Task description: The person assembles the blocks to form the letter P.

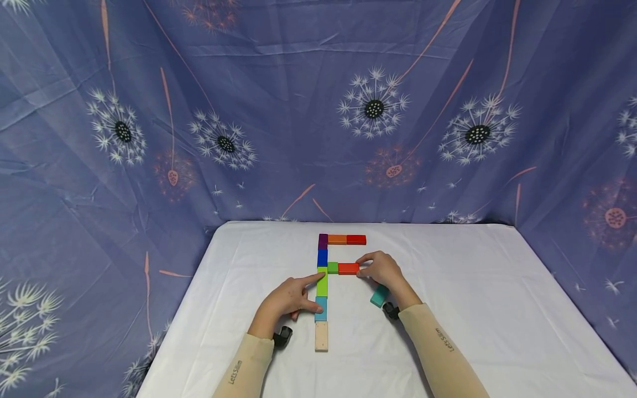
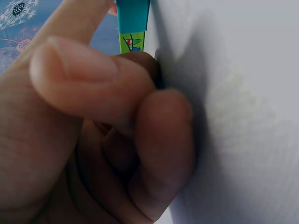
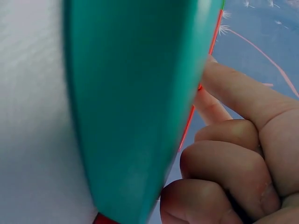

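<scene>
Colored wooden blocks form an F shape on the white table. My left hand (image 1: 288, 298) touches the column: its outstretched index finger rests on the lime green block (image 1: 322, 284), its thumb on the light blue block (image 1: 320, 305). In the left wrist view its other fingers are curled in. My right hand (image 1: 383, 270) pinches the outer end of a red block (image 1: 348, 268), which lies in line with a small green block (image 1: 333, 268) beside the column. Near the right wrist a teal block (image 1: 380, 296) lies at a slant; it looms large in the right wrist view.
Above the lime block stand a blue block (image 1: 322, 258) and a purple block (image 1: 323, 241). An orange block (image 1: 337, 239) and another red block (image 1: 356, 240) extend right from the top. A plain wood block (image 1: 321, 336) ends the column. Patterned cloth (image 1: 298, 110) hangs behind.
</scene>
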`<state>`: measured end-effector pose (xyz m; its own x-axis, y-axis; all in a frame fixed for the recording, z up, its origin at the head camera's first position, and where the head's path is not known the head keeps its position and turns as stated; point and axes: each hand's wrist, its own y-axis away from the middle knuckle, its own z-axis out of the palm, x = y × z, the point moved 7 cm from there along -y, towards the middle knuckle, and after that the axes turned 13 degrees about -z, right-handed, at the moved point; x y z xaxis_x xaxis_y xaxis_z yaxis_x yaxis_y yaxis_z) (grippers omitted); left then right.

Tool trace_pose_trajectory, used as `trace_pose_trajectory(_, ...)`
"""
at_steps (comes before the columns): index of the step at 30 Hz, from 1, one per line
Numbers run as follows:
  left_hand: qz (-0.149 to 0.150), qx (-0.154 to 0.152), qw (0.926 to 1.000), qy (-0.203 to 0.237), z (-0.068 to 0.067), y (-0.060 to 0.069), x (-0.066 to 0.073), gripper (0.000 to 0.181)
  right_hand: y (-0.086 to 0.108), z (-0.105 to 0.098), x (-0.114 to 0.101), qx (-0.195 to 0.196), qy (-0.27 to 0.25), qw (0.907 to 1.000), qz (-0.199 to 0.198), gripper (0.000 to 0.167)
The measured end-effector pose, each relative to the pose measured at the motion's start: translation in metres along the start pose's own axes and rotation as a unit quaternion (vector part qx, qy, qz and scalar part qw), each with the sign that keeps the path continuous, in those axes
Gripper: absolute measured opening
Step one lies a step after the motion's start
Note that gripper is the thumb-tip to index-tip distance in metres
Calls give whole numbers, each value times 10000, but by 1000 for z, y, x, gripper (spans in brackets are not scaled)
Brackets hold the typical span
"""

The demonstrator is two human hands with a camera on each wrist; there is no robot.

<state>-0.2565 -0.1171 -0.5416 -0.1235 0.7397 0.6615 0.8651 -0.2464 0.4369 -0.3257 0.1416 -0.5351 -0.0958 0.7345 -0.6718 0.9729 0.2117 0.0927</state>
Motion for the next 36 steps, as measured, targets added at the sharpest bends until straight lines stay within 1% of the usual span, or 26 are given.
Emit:
trace_pose_trajectory(5,27,3,10000,42,0,0,0,95,-1,0,0,-32,117,9999,-15,36)
trace_pose_trajectory(10,4,15,10000,11,0,0,0,94,-1,0,0,-40,151,9999,-31,41)
trace_pose_trajectory(16,-22,-13,10000,19,0,1,0,94,2,-3,3,-11,-286,9995,118,46)
trace_pose_trajectory(19,-28,-38,10000,43,0,1,1,93,6,-10,2,23,-444,9990,44,47)
trace_pose_trajectory(22,-30,-38,10000,41,0,2,1,93,10,-22,2,101,-369,9992,-95,47)
trace_pose_trajectory(25,-38,-21,10000,8,0,2,1,93,14,-33,5,136,-347,9992,-126,48)
trace_pose_trajectory(30,-36,-14,10000,-54,0,1,0,93,21,-45,17,105,-413,9991,-29,51)
trace_pose_trajectory(36,83,-27,10000,-28,1,1,0,94,31,-55,28,115,-408,9991,40,51)
